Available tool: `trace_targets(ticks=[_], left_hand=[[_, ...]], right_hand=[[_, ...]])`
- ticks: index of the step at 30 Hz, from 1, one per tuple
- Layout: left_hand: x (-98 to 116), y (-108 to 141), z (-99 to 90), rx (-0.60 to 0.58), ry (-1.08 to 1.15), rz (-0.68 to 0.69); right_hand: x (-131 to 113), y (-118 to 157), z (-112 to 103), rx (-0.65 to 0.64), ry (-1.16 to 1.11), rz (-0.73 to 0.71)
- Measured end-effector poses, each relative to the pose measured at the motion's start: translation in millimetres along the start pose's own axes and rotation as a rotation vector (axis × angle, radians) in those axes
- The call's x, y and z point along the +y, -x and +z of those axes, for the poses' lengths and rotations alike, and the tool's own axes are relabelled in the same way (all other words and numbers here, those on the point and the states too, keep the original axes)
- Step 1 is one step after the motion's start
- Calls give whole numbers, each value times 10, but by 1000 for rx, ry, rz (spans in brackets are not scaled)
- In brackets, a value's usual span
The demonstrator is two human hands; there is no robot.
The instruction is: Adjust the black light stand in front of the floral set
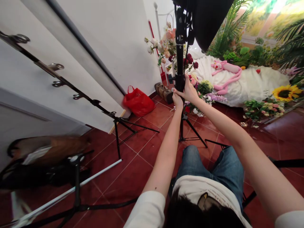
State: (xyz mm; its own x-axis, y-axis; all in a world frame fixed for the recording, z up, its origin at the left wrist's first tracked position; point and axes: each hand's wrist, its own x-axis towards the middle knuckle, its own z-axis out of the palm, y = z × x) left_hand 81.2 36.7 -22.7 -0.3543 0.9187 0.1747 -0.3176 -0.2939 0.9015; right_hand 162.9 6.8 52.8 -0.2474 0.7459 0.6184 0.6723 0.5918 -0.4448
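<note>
A black light stand (180,60) rises upright in front of me, with a large black lamp head or shade (209,22) at its top. My left hand (178,98) is closed on the pole, low against the black collar. Just above and to the right, my right hand (189,90) wraps round the same collar, its thumb reaching across toward my left hand. The two hands touch or nearly touch. Below them the stand's tripod legs (195,133) spread on the red tiles. Fingers on the far side of the pole are hidden.
Left of the stand are a red bag (139,101), brown shoes (163,92) and a clamp-bearing pole (68,83) on a tripod. Flowers (205,87) and a white-draped bed (251,84) with a pink plush toy (228,67) lie beyond. A black stand base (77,207) is at lower left.
</note>
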Motion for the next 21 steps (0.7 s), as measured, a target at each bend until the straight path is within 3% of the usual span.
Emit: trace_targets(ticks=[3, 7, 12, 16, 21], left_hand=[[8, 31, -3, 7, 9, -53], [81, 116, 3, 6, -20, -23], [115, 151, 27, -15, -11, 4], [127, 147, 36, -18, 22, 20], [152, 160, 40, -23, 18, 17]], right_hand=[[125, 110, -94, -36, -21, -35], [338, 373, -262, -109, -37, 0], [465, 626, -367, -268, 105, -31], [479, 592, -272, -331, 179, -59], [466, 417, -152, -270, 157, 92]])
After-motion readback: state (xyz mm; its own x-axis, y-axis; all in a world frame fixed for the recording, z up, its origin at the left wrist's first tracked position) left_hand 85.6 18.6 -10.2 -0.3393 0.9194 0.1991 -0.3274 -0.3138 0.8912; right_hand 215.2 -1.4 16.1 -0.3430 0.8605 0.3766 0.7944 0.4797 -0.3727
